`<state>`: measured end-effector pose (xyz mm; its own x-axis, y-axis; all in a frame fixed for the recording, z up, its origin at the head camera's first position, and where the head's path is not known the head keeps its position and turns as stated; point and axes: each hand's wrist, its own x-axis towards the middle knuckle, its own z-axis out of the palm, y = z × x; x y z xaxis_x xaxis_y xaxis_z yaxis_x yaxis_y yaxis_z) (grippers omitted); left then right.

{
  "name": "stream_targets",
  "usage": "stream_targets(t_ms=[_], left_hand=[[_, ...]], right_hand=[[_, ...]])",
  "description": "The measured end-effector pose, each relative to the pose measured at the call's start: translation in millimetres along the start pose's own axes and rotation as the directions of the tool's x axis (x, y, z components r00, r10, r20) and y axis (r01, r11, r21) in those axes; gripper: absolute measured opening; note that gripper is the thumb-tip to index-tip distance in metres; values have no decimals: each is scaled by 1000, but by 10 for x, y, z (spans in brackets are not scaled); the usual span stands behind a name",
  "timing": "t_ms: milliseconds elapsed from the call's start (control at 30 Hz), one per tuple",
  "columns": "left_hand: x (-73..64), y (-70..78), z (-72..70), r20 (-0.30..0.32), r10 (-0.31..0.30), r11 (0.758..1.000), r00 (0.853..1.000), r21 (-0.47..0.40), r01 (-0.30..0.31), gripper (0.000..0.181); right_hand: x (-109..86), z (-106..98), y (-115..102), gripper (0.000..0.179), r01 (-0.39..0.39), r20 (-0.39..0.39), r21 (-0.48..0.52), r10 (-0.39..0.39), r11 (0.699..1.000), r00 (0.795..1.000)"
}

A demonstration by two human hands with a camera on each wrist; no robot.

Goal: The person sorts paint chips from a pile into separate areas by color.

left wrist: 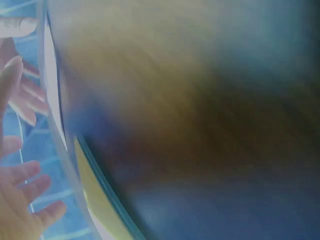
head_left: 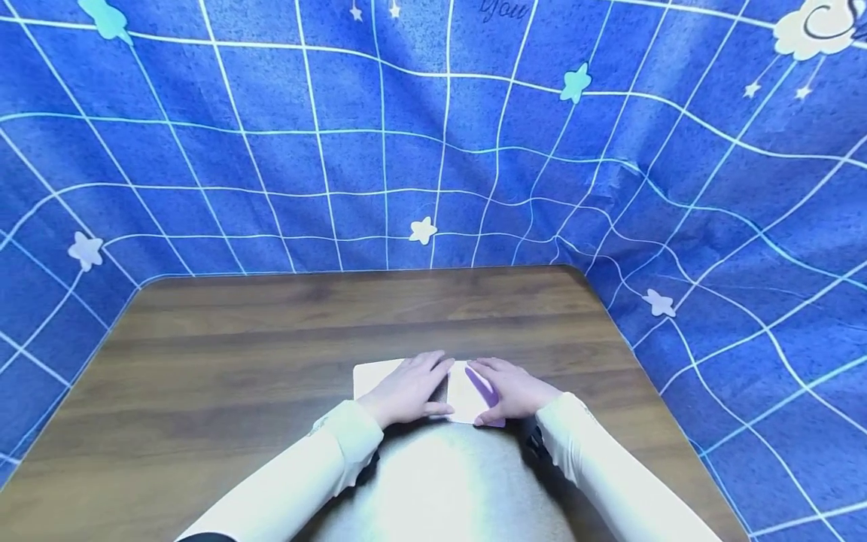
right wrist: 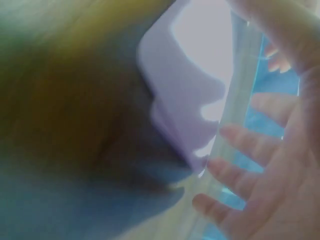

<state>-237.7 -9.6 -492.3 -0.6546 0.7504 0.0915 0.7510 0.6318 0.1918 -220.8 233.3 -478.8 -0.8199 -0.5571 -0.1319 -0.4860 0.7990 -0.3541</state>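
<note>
Two pale, flat, thin pieces lie side by side near the table's front edge; I cannot tell what they are. The left pale piece (head_left: 371, 376) is partly hidden under my left hand (head_left: 409, 391), whose fingers stretch over it toward the middle. At the right pale piece (head_left: 463, 399), with a lilac shade and rounded corners, my right hand (head_left: 515, 388) has fingers by the far edge and thumb by the near edge. Its lilac surface (right wrist: 185, 65) shows blurred in the right wrist view, fingers spread beside it. A yellowish, teal-edged piece (left wrist: 97, 192) appears in the left wrist view.
The brown wooden table (head_left: 271, 331) extends beyond and to both sides of the hands. Blue cloth (head_left: 284, 158) with pale grid lines and stars hangs at the back and sides. The person's light-clothed lap or torso (head_left: 447, 482) is close in front.
</note>
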Motion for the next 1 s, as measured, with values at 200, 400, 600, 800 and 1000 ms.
stream_targets(t_ms=[200, 400, 600, 800, 1000], left_hand=[[-278, -291, -94, -26, -108, 994, 994, -10, 107, 81], [-554, -483, -97, -28, -211, 977, 977, 9, 212, 80], [-702, -548, -116, -10, -276, 961, 961, -32, 275, 82], [-762, -575, -153, 11, -306, 951, 952, -50, 307, 89], [-770, -620, -126, 130, -342, 935, 931, -47, 351, 104]], right_hand=[[321, 4, -196, 98, 73, 16, -27, -73, 997, 997], [662, 43, -456, 95, 120, 50, -46, -118, 992, 992], [925, 57, -671, 97, 126, 93, -94, -118, 988, 989], [1071, 87, -785, 99, 132, 111, -144, -117, 981, 987], [1137, 154, -824, 104, 114, 157, -164, -89, 980, 984]])
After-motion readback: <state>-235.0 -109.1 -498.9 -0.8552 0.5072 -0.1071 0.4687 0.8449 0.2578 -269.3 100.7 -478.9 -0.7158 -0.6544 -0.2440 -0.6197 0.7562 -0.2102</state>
